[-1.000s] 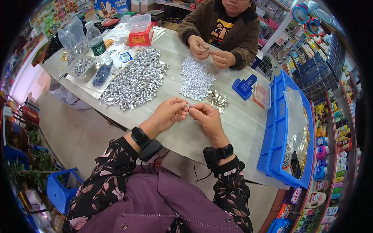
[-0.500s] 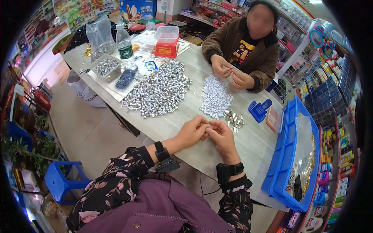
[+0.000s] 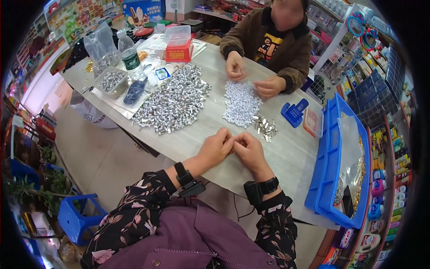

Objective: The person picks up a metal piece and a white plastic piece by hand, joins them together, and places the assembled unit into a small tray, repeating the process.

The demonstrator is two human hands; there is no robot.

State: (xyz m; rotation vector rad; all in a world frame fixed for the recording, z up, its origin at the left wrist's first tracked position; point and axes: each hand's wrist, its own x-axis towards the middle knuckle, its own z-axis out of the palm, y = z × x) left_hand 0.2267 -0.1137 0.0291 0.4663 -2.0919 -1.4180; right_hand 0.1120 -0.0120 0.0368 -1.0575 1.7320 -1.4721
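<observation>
grey table (image 3: pixel 286 148), hands (image 3: pixel 235 148) together (fingertips touching)

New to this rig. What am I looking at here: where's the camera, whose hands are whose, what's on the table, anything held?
There is no machine here. A fisheye camera worn on a person's head looks down, so straight edges bend. The left hand and right hand, with floral sleeves and black wrist straps, belong to the wearer. They meet fingertip to fingertip over the table; anything pinched between them is too small to see. Across sits another person, handling pieces from a white pile. Also there: a large silver pile, a few metal clips, a blue tool and a blue tray.
</observation>
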